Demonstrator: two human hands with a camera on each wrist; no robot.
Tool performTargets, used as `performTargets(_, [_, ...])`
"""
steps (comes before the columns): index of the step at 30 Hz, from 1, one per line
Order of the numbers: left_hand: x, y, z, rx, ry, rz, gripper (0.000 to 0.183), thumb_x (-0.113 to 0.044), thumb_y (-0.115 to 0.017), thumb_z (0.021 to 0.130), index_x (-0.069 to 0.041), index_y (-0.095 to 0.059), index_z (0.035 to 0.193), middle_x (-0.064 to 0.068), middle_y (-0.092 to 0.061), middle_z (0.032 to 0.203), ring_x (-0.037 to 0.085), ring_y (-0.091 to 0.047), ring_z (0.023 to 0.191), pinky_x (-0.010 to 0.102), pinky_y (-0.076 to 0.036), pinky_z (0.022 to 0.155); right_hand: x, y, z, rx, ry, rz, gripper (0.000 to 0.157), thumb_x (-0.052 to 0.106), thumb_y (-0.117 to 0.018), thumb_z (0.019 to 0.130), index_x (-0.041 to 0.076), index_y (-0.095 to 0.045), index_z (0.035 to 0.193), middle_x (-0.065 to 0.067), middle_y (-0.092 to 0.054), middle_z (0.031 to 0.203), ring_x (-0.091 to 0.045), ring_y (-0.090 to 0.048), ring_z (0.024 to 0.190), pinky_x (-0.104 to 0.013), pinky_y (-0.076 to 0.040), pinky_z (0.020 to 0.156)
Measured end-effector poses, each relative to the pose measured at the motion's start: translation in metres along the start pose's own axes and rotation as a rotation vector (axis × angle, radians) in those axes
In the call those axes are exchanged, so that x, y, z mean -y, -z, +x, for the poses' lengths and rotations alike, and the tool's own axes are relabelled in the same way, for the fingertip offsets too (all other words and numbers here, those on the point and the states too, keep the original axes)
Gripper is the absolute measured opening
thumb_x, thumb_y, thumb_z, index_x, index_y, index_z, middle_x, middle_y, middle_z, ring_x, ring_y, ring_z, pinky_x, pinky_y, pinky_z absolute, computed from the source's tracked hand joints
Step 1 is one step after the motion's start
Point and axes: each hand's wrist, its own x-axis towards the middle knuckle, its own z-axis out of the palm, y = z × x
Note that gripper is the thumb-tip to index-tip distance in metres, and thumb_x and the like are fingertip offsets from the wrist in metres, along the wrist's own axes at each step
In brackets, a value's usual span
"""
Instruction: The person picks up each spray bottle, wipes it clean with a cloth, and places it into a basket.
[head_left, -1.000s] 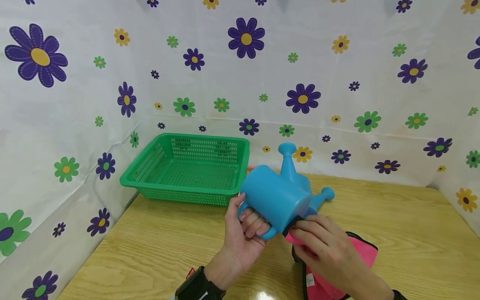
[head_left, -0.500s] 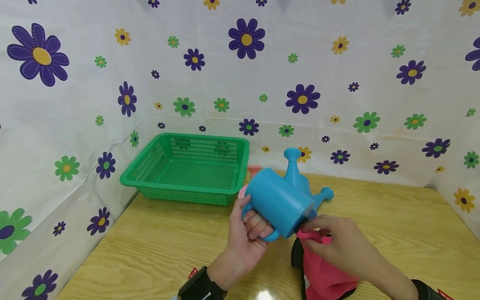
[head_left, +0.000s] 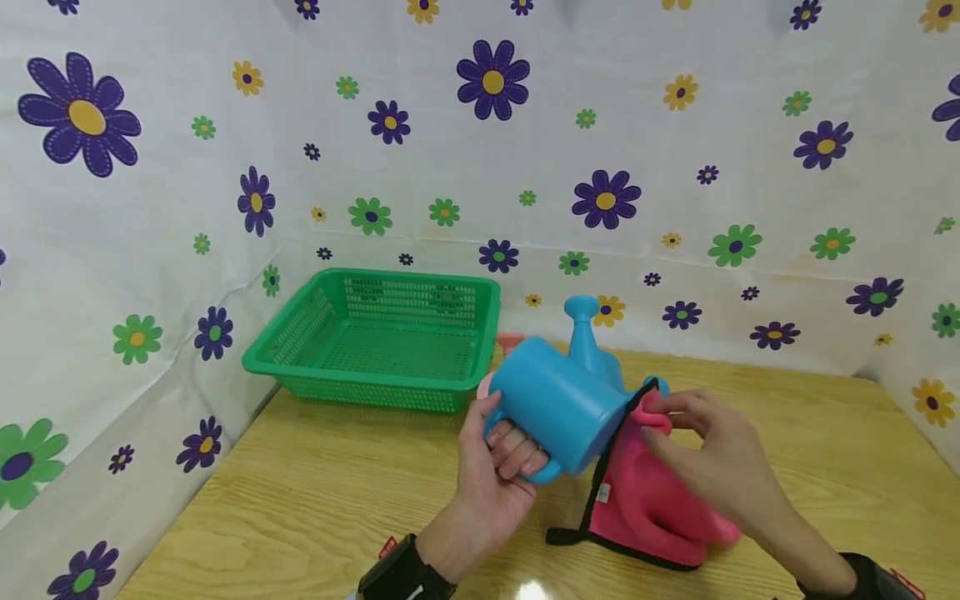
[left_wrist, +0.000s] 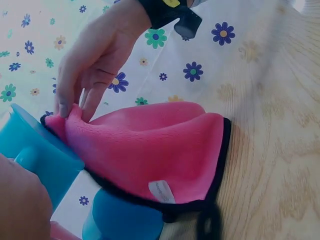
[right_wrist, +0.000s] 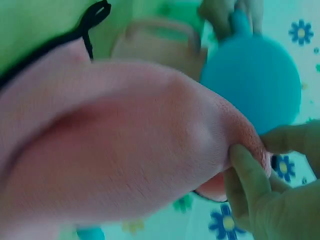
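In the head view my left hand (head_left: 491, 475) grips the handle of a blue watering can (head_left: 558, 404), held tilted above the table with its bottom facing down and to the right. My right hand (head_left: 712, 454) pinches the upper edge of a pink cloth (head_left: 652, 500) with black trim, a white label and a black hanging loop. The cloth hangs from those fingers, close by the can's base. In the right wrist view the cloth fills much of the picture, and the can's round bottom (right_wrist: 255, 82) shows behind it.
A green plastic basket (head_left: 375, 342) stands at the back left of the wooden table (head_left: 300, 492). Behind the held can are a second blue watering can, whose spout head (head_left: 657, 386) shows, and a pink item (head_left: 510, 342), mostly hidden. A flowered sheet (head_left: 712, 108) hangs behind.
My right hand has moved right and up from the can's base, lifting the pink cloth, which now hangs more spread out. The left hand and can shifted slightly right, then stayed nearly still.
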Motion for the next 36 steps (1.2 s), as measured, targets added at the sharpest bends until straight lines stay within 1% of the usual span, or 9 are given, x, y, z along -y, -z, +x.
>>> performTargets(3, [-0.002, 0.0, 0.001, 0.001, -0.023, -0.01, 0.045, -0.037, -0.056, 0.091, -0.02, -0.033, 0.056, -0.008, -0.02, 0.049, 0.007, -0.019, 0.043, 0.02, -0.025, 0.044, 0.006, -0.008, -0.003, 0.021, 0.088, 0.053, 0.025, 0.005, -0.077, 0.08, 0.005, -0.072, 0.104, -0.01, -0.065, 0.106, -0.026, -0.065, 0.095, -0.053, -0.058, 0.078])
performTargets(8, [-0.002, 0.0, 0.0, -0.015, -0.008, -0.021, 0.048, -0.036, -0.056, 0.09, -0.02, -0.03, 0.052, -0.008, -0.021, 0.046, 0.007, -0.019, 0.042, 0.021, -0.03, 0.043, 0.004, -0.017, -0.003, -0.126, 0.35, -0.05, 0.03, -0.003, -0.085, 0.065, 0.007, -0.075, 0.092, -0.003, -0.073, 0.088, -0.011, -0.066, 0.078, -0.032, -0.061, 0.052])
performTargets(11, [-0.002, 0.001, 0.0, -0.016, 0.002, -0.02, 0.048, -0.035, -0.057, 0.089, -0.02, -0.029, 0.053, -0.008, -0.021, 0.046, 0.007, -0.02, 0.042, 0.02, -0.031, 0.043, 0.001, -0.02, -0.002, -0.192, 0.446, -0.119, 0.031, -0.002, -0.088, 0.06, 0.007, -0.076, 0.087, -0.003, -0.074, 0.083, -0.01, -0.064, 0.074, -0.035, -0.061, 0.052])
performTargets(14, [-0.002, 0.001, -0.001, -0.014, -0.002, -0.026, 0.048, -0.036, -0.058, 0.088, -0.02, -0.03, 0.053, -0.008, -0.021, 0.046, 0.007, -0.02, 0.042, 0.02, -0.03, 0.043, 0.0, -0.022, -0.001, -0.236, 0.501, -0.14, 0.029, 0.0, -0.088, 0.059, 0.006, -0.077, 0.085, -0.004, -0.074, 0.081, -0.014, -0.064, 0.076, -0.041, -0.061, 0.057])
performTargets(20, [-0.003, 0.002, -0.001, -0.013, -0.002, -0.029, 0.048, -0.036, -0.057, 0.089, -0.02, -0.03, 0.053, -0.008, -0.019, 0.048, 0.007, -0.018, 0.044, 0.021, -0.031, 0.043, -0.003, -0.026, 0.0, -0.23, 0.553, -0.108, 0.014, 0.018, -0.08, 0.078, 0.006, -0.077, 0.083, -0.005, -0.073, 0.083, -0.017, -0.067, 0.081, -0.043, -0.059, 0.067])
performTargets(26, [-0.003, 0.001, -0.001, -0.01, -0.013, -0.03, 0.048, -0.036, -0.057, 0.089, -0.02, -0.029, 0.053, -0.009, -0.02, 0.047, 0.007, -0.019, 0.043, 0.02, -0.03, 0.043, 0.002, -0.026, 0.002, -0.172, 0.605, -0.113, 0.022, -0.001, -0.085, 0.062, 0.005, -0.075, 0.081, -0.004, -0.071, 0.082, -0.017, -0.066, 0.081, -0.044, -0.06, 0.067])
performTargets(28, [-0.004, 0.0, 0.0, -0.013, -0.017, -0.03, 0.048, -0.036, -0.057, 0.089, -0.02, -0.029, 0.053, -0.009, -0.02, 0.047, 0.007, -0.019, 0.043, 0.02, -0.03, 0.043, 0.003, -0.028, 0.001, -0.16, 0.635, -0.112, 0.013, 0.014, -0.082, 0.075, 0.005, -0.075, 0.08, -0.005, -0.07, 0.082, -0.017, -0.065, 0.081, -0.044, -0.061, 0.066])
performTargets(31, [-0.004, 0.0, -0.001, -0.022, -0.019, -0.025, 0.048, -0.036, -0.057, 0.089, -0.02, -0.03, 0.052, -0.008, -0.021, 0.046, 0.007, -0.02, 0.042, 0.02, -0.03, 0.043, 0.006, -0.031, -0.001, -0.17, 0.674, -0.095, 0.035, 0.036, -0.063, 0.092, 0.005, -0.075, 0.078, -0.005, -0.07, 0.08, -0.016, -0.065, 0.079, -0.043, -0.061, 0.064])
performTargets(36, [-0.004, 0.001, -0.002, -0.032, -0.015, -0.038, 0.048, -0.036, -0.058, 0.089, -0.02, -0.03, 0.053, -0.008, -0.022, 0.047, 0.007, -0.022, 0.041, 0.021, -0.03, 0.043, 0.01, -0.039, -0.005, -0.194, 0.743, -0.062, 0.044, 0.039, -0.054, 0.095, 0.006, -0.074, 0.075, -0.004, -0.07, 0.077, -0.016, -0.064, 0.074, -0.04, -0.061, 0.059])
